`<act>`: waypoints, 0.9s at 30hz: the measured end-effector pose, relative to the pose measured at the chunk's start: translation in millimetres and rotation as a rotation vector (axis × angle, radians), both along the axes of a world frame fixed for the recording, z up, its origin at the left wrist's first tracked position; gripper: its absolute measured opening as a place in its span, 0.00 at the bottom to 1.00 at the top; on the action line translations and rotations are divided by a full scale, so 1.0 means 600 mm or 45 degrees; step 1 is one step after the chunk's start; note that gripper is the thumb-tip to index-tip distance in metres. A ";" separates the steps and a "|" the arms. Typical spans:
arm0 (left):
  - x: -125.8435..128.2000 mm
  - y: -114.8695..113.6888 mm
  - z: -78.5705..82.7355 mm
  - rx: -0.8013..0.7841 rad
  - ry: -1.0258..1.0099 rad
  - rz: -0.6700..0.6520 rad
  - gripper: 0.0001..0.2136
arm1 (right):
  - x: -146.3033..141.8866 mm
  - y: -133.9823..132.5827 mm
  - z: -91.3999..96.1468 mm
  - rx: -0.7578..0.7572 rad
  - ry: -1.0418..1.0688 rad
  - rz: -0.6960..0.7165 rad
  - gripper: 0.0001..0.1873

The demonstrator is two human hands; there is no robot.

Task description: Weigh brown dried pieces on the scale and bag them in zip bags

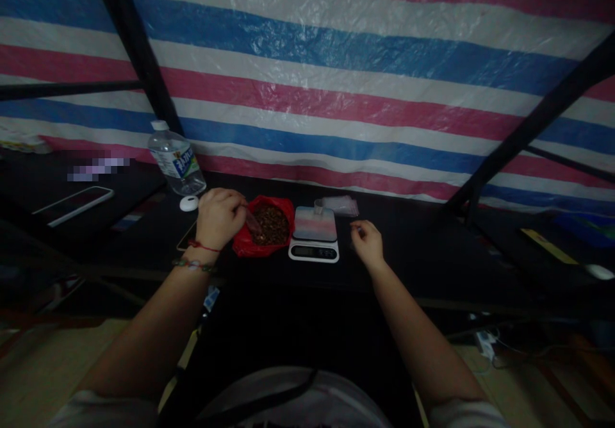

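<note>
My left hand (218,216) is closed around a spoon (252,220) whose end dips into a red bag (245,239) of brown granules (271,224) on the dark table. Right of the bag stands a small white kitchen scale (314,236) with a shiny platform. My right hand (368,241) hovers just right of the scale with its fingers curled in a loose pinch; what it holds, if anything, is too small to make out. A small pile of clear plastic bags (340,205) lies behind the scale.
A water bottle (175,159) stands at the back left, its white cap (189,203) lying beside it. A phone (74,205) lies at far left. A striped red, white and blue tarp (336,82) and black metal bars (134,43) rise behind the table.
</note>
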State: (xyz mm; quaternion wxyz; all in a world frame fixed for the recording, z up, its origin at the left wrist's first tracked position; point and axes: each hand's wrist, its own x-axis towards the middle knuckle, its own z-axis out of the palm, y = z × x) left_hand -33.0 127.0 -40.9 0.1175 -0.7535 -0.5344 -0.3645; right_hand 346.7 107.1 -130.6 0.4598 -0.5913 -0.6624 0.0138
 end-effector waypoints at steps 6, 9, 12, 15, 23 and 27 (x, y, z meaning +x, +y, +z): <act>0.004 0.003 -0.007 0.040 -0.060 0.070 0.09 | 0.002 0.003 -0.002 -0.002 0.010 0.011 0.11; 0.006 0.007 -0.009 -0.037 0.037 0.056 0.08 | 0.002 0.003 -0.001 -0.009 0.008 0.017 0.11; 0.005 0.010 -0.009 -0.186 0.152 -0.023 0.08 | 0.002 0.003 -0.001 -0.018 0.008 0.017 0.11; -0.001 0.014 -0.008 -0.345 0.222 -0.170 0.09 | 0.002 0.002 0.000 -0.019 0.002 0.022 0.12; -0.038 0.027 0.005 -0.455 0.232 -0.439 0.13 | 0.001 0.004 -0.003 -0.025 -0.007 0.025 0.12; -0.039 0.022 0.009 -0.496 0.085 -0.273 0.15 | 0.002 0.004 -0.004 -0.031 0.000 0.025 0.12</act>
